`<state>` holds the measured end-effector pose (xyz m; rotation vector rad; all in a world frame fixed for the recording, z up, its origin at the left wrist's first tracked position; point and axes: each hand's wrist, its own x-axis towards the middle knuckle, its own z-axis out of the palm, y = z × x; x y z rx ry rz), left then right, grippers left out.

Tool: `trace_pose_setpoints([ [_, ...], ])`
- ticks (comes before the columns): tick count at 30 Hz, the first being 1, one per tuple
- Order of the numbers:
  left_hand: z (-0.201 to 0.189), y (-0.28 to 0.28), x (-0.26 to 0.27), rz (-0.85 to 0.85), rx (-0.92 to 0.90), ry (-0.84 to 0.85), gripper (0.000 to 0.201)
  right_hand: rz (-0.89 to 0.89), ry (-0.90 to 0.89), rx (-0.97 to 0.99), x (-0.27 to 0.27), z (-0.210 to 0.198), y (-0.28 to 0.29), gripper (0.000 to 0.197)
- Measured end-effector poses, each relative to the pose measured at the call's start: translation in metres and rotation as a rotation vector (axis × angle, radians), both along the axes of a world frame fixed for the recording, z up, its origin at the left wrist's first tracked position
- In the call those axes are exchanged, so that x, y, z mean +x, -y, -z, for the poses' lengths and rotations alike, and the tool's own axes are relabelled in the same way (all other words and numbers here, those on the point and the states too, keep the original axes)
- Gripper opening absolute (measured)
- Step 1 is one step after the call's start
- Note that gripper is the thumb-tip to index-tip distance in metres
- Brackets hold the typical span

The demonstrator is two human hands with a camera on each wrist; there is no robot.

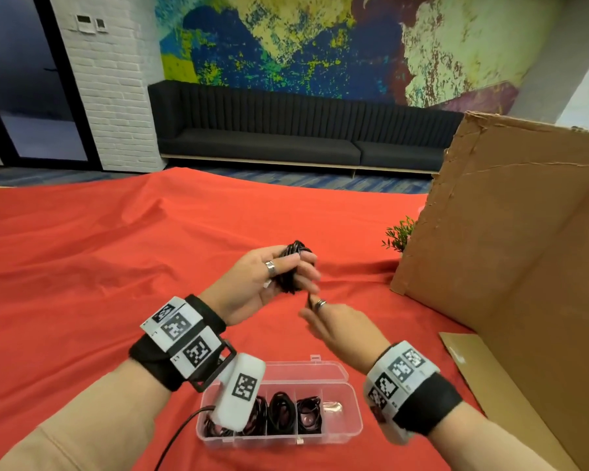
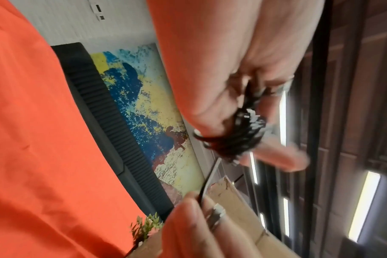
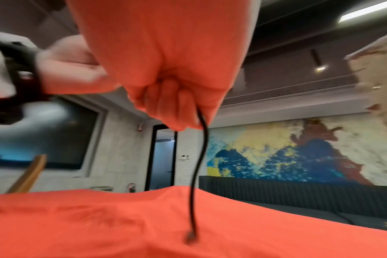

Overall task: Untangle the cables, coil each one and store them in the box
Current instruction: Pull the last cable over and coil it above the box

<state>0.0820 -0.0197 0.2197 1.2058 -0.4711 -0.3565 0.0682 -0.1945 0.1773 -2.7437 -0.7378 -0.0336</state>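
Observation:
My left hand point(image 1: 295, 268) is raised above the red cloth and grips a coiled black cable point(image 1: 295, 249), fingers and thumb curled round the bundle. In the left wrist view the coil point(image 2: 234, 137) shows wrapped in several turns. Just below, my right hand point(image 1: 312, 302) pinches the cable's loose tail point(image 2: 207, 185). In the right wrist view that tail point(image 3: 197, 157) runs down from my curled fingers, and its plug end point(image 3: 191, 239) is blurred. A clear plastic compartment box point(image 1: 347, 375) stands open near me, with coiled black cables point(image 1: 281, 414) in several compartments.
A large cardboard sheet point(image 1: 507, 249) leans at the right, with a cardboard flap point(image 1: 473, 362) lying at its foot. A small green plant point(image 1: 400, 234) sits beside it. Red cloth point(image 1: 116, 266) covers the table; a dark sofa point(image 1: 269, 137) lines the far wall.

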Motion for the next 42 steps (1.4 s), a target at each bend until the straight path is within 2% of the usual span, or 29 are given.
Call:
trace_pose_setpoints([
  [2,0.008,0.004,0.002,-0.116,0.013,0.040,0.022,-0.098,-0.066,0.094,-0.010,-0.002,-0.010,0.028],
  [5,0.018,0.002,0.008,-0.284,0.087,0.128,0.017,-0.158,-0.025,0.238,-0.013,-0.008,-0.008,0.034],
  [9,0.028,-0.003,0.015,-0.366,0.318,0.205,0.015,-0.176,0.091,0.176,-0.013,-0.013,-0.006,0.039],
  [11,0.029,-0.003,0.013,-0.406,0.494,0.302,0.008,-0.140,0.273,0.094,-0.010,-0.016,-0.004,0.037],
  [13,0.024,-0.003,0.006,-0.422,0.693,0.429,0.013,-0.084,0.490,-0.001,-0.004,-0.020,0.002,0.029],
  [14,0.019,-0.003,0.002,-0.384,0.755,0.451,0.018,-0.061,0.590,-0.040,0.001,-0.022,0.006,0.028],
  [16,0.009,-0.005,-0.002,-0.189,0.799,0.374,0.029,-0.056,0.751,-0.113,0.010,-0.030,0.014,0.031],
  [17,0.004,-0.007,-0.004,-0.060,0.783,0.301,0.033,-0.046,0.799,-0.129,0.013,-0.034,0.017,0.034],
  [19,-0.004,-0.009,-0.006,0.157,0.635,0.152,0.032,-0.001,0.815,-0.057,0.016,-0.041,0.020,0.043],
  [20,-0.008,-0.011,-0.007,0.222,0.525,0.093,0.028,0.014,0.762,0.003,0.016,-0.041,0.020,0.046],
  [22,-0.012,-0.010,-0.011,0.269,0.324,0.021,0.017,0.019,0.600,0.120,0.015,-0.035,0.015,0.039],
  [24,-0.011,-0.004,-0.013,0.216,0.145,-0.037,0.011,0.016,0.344,0.251,0.014,-0.025,0.007,0.029],
  [27,-0.006,0.003,-0.012,0.064,-0.113,-0.069,0.013,0.003,-0.001,0.422,0.011,-0.015,-0.007,0.029],
  [30,-0.005,0.002,-0.004,-0.193,-0.229,-0.061,0.017,-0.064,-0.189,0.398,-0.001,-0.007,-0.013,0.021],
  [33,-0.002,0.000,0.000,-0.328,-0.214,-0.024,0.020,-0.107,-0.207,0.312,-0.010,0.000,-0.014,0.019],
  [36,0.001,0.002,-0.001,-0.356,-0.239,-0.072,0.017,-0.105,-0.089,0.310,-0.010,0.003,-0.016,0.018],
  [39,-0.004,-0.004,0.002,-0.329,-0.365,-0.232,0.019,-0.058,-0.041,0.497,-0.007,0.003,-0.010,0.019],
  [42,-0.007,-0.012,0.002,-0.279,-0.364,-0.356,0.030,0.028,-0.080,0.632,-0.004,0.000,-0.001,0.020],
])
